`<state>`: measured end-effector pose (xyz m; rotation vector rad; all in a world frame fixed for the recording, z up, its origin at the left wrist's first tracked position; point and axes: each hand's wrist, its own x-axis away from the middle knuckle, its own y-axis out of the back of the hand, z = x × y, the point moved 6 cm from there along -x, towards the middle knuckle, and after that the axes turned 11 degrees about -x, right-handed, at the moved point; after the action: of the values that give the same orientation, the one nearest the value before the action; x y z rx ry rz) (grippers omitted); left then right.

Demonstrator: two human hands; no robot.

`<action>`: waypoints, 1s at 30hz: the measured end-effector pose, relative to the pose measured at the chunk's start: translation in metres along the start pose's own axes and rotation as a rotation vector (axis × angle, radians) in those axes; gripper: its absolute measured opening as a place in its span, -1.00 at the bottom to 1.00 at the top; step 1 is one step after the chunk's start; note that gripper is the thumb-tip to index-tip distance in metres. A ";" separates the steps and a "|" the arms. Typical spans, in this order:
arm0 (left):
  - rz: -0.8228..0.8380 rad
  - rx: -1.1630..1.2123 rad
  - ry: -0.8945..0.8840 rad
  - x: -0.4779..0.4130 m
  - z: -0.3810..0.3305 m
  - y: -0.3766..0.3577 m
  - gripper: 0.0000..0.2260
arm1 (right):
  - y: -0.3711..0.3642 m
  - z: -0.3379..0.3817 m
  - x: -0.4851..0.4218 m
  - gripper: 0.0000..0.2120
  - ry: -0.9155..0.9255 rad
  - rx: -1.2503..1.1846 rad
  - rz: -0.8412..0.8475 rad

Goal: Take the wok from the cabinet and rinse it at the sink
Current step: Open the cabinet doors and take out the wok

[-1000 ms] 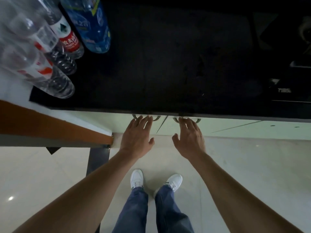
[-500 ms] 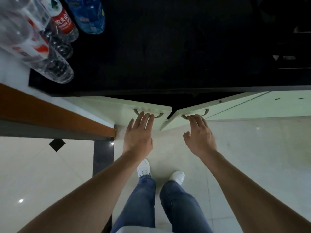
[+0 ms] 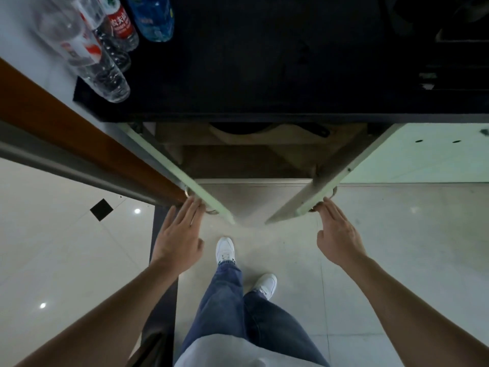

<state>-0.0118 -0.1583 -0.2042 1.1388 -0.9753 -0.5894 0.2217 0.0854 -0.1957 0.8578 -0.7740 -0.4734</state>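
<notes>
The cabinet under the black countertop (image 3: pixel 264 62) stands open, with its two pale green doors swung out toward me. Inside on the shelf lies the dark wok (image 3: pixel 239 127), mostly hidden by the counter edge; its black handle (image 3: pixel 316 130) points right. My left hand (image 3: pixel 178 239) has its fingertips hooked on the metal handle of the left door (image 3: pixel 169 168). My right hand (image 3: pixel 337 234) has its fingertips on the handle of the right door (image 3: pixel 326 181). Neither hand touches the wok.
Several plastic water bottles (image 3: pixel 105 49) stand at the counter's left end, above a wooden ledge (image 3: pixel 79 133). A dim metal shape (image 3: pixel 460 35) sits at the counter's far right. My legs and white shoes (image 3: pixel 225 250) stand on the tiled floor before the cabinet.
Both doors have swung from shut to wide open as my hands pulled the handles outward and apart. The cabinet's inside and the wok have come into view.
</notes>
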 end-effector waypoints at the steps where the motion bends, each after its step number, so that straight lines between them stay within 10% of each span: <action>1: 0.017 0.012 0.023 0.013 0.005 -0.004 -0.28 | 0.002 -0.010 0.009 -0.47 -0.013 -0.020 0.007; 14: -0.024 0.520 0.500 0.047 0.022 0.007 -0.42 | 0.022 -0.038 0.057 -0.36 -0.306 -0.381 -0.314; 19: -0.181 0.242 0.292 0.017 0.012 0.039 -0.18 | 0.020 -0.017 0.034 -0.08 -0.136 0.116 -0.201; 23: 0.087 0.075 0.019 -0.011 -0.023 0.024 -0.16 | -0.006 -0.002 0.011 -0.13 -0.049 0.336 0.047; 30: 0.339 0.028 0.228 -0.019 -0.026 -0.012 -0.21 | -0.018 -0.013 -0.002 -0.25 -0.136 0.388 0.044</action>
<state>0.0027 -0.1349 -0.2241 1.0107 -0.9525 -0.1698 0.2291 0.0826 -0.2169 1.1742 -1.0279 -0.3493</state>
